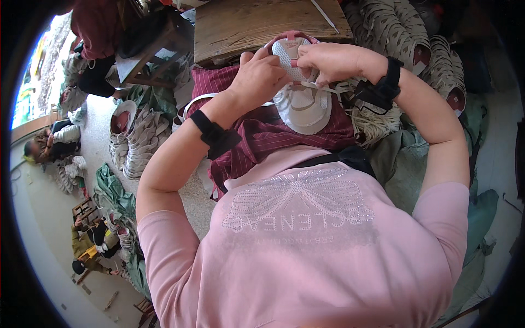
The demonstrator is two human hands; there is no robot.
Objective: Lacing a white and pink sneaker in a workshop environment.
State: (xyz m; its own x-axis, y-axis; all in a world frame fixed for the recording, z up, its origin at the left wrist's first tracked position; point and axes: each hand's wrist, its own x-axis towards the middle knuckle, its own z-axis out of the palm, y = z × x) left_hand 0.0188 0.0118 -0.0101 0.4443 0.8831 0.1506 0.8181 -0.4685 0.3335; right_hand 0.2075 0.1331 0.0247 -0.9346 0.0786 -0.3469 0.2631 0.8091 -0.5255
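A white shoe upper (307, 118) with a pink-lined collar rests on my lap, its toe toward me. My left hand (261, 76) is closed at the left side of its lace opening, fingers curled over the edge. Across the tongue, my right hand (332, 61) has its thumb and fingers pinched together by the eyelets, at a white shoelace. The slack of the white shoelace (200, 99) loops out to the left, passing behind my left forearm. My fingers cover part of the eyelet rows. Under the shoe lies a maroon pinstriped cloth (240, 143).
A wooden table (246, 27) stands just beyond the shoe, with a thin white stick (327, 17) on it. Stacked shoe uppers (394, 30) rise at the far right, above a bundle of pale laces (377, 123). More uppers (143, 139) stand on the floor at left; other people sit beyond.
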